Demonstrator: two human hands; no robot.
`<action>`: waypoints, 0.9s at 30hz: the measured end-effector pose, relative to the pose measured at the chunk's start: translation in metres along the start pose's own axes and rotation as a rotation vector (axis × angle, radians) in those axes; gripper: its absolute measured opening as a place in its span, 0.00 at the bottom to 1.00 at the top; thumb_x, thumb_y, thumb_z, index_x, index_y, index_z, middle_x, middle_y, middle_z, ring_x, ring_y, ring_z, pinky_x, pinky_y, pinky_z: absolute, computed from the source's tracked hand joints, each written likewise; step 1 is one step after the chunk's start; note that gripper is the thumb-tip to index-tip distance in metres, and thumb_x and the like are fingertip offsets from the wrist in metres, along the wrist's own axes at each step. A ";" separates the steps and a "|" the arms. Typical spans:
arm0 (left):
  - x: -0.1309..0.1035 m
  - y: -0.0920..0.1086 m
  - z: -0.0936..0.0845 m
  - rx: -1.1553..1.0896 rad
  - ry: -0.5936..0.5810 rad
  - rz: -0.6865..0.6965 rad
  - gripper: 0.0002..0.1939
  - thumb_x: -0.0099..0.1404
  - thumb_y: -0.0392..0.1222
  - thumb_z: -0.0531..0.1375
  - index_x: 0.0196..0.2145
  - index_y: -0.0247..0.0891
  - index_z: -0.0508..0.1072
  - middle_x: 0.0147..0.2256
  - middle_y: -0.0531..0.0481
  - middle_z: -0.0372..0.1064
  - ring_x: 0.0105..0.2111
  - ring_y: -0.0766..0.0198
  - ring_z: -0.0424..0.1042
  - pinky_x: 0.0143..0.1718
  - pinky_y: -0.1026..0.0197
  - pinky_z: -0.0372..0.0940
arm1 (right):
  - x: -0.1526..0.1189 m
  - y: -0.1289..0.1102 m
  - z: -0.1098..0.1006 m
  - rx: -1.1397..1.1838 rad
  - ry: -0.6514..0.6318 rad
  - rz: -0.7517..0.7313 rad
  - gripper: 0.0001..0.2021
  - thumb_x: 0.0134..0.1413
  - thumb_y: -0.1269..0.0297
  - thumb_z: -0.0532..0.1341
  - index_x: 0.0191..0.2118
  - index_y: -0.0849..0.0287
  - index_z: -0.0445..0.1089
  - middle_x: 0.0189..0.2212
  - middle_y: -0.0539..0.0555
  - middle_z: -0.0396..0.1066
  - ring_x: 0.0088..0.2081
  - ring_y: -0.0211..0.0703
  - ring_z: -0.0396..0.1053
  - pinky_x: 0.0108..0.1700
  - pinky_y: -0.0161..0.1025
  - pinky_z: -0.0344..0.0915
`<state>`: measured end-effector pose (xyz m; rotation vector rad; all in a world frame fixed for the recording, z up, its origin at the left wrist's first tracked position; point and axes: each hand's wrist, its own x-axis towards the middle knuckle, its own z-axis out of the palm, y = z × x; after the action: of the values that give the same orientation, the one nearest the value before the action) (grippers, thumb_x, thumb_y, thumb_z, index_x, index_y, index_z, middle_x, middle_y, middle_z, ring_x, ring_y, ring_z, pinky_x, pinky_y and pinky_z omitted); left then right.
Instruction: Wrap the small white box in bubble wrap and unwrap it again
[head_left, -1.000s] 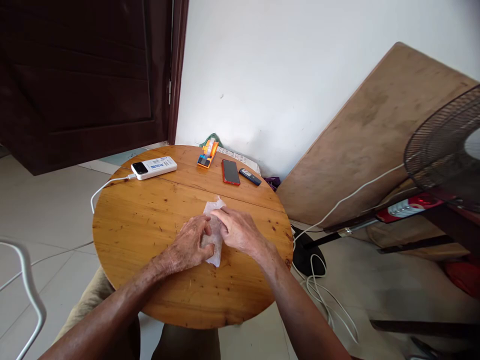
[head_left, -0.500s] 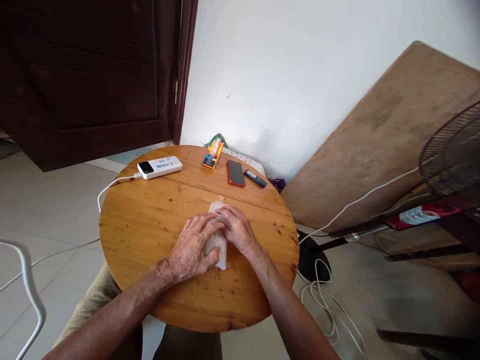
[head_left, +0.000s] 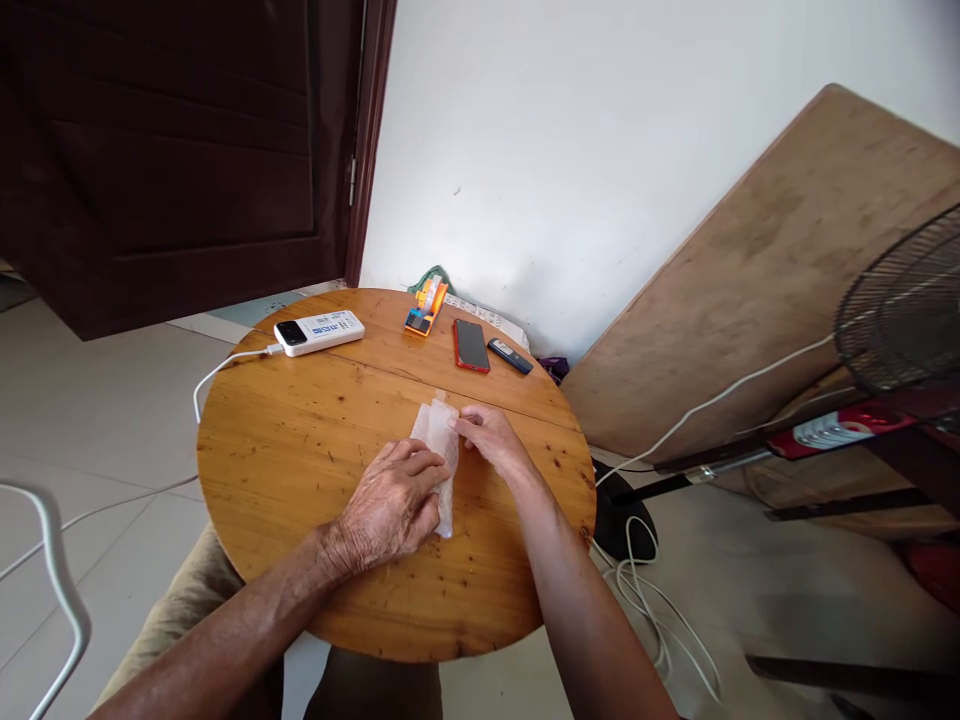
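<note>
A narrow, folded piece of whitish, translucent wrap [head_left: 437,427], seemingly bubble wrap, lies lengthwise on the round wooden table [head_left: 285,450]. A short clear strip of tape [head_left: 440,396] shows at its far end. My left hand [head_left: 394,497] rests over the left side of the wrap, fingers curled together and pressing it down; it covers part of the near half. At the upper right edge, my right hand [head_left: 491,436] pinches the wrap between thumb and fingers. Whether something lies inside the wrap cannot be made out.
Toward the back stand a white power bank [head_left: 322,332] with a cable, an orange tape dispenser [head_left: 427,306], a red-edged phone [head_left: 472,346] and a small dark device [head_left: 510,356]. A fan [head_left: 900,310] and loose cables [head_left: 637,580] are to the right.
My right hand has moved off the top of the wrap to its right edge. My left hand's fingers have drawn back and curled, so more of the wrap's far end shows.
</note>
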<state>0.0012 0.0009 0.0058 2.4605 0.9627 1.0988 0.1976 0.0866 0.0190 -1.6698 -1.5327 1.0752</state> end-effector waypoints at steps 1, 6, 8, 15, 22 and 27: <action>0.000 0.001 0.000 0.001 0.000 -0.001 0.15 0.59 0.33 0.55 0.44 0.36 0.74 0.46 0.44 0.74 0.48 0.51 0.66 0.49 0.49 0.62 | 0.000 -0.003 0.001 0.048 -0.029 0.034 0.11 0.40 0.56 0.66 0.26 0.58 0.68 0.16 0.43 0.60 0.19 0.33 0.56 0.21 0.32 0.51; 0.002 0.002 -0.001 0.003 0.003 0.005 0.14 0.60 0.33 0.55 0.43 0.35 0.74 0.44 0.44 0.74 0.47 0.52 0.66 0.47 0.49 0.63 | -0.001 -0.011 0.003 0.116 -0.090 0.100 0.15 0.39 0.52 0.65 0.26 0.57 0.66 0.14 0.42 0.56 0.16 0.32 0.51 0.18 0.31 0.43; 0.002 0.002 -0.001 0.008 0.012 0.014 0.14 0.60 0.32 0.55 0.43 0.35 0.74 0.44 0.44 0.74 0.47 0.52 0.66 0.46 0.50 0.63 | -0.001 -0.011 0.005 0.143 -0.129 0.102 0.16 0.38 0.51 0.65 0.26 0.57 0.65 0.15 0.42 0.56 0.16 0.31 0.50 0.18 0.31 0.43; 0.000 0.003 -0.002 0.032 -0.006 0.022 0.18 0.59 0.31 0.55 0.46 0.36 0.73 0.48 0.44 0.72 0.47 0.53 0.64 0.47 0.50 0.62 | 0.008 0.000 0.021 0.065 -0.022 -0.040 0.15 0.35 0.52 0.63 0.26 0.58 0.65 0.20 0.45 0.61 0.22 0.34 0.56 0.24 0.33 0.54; -0.002 0.004 0.000 0.073 -0.001 0.004 0.15 0.60 0.32 0.54 0.44 0.37 0.74 0.42 0.44 0.74 0.43 0.52 0.65 0.44 0.49 0.63 | 0.011 0.008 0.029 -0.068 0.154 -0.090 0.11 0.35 0.58 0.64 0.20 0.57 0.63 0.17 0.44 0.59 0.24 0.35 0.54 0.26 0.33 0.48; -0.001 0.007 -0.001 0.039 -0.023 -0.066 0.15 0.62 0.31 0.53 0.44 0.36 0.74 0.40 0.45 0.75 0.40 0.55 0.66 0.46 0.51 0.64 | 0.003 -0.001 0.026 0.025 0.099 -0.107 0.13 0.40 0.53 0.62 0.26 0.58 0.67 0.21 0.46 0.65 0.25 0.36 0.59 0.27 0.33 0.55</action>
<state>0.0036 -0.0049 0.0095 2.4479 1.0599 1.0380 0.1745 0.0871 0.0072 -1.5818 -1.5202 0.9386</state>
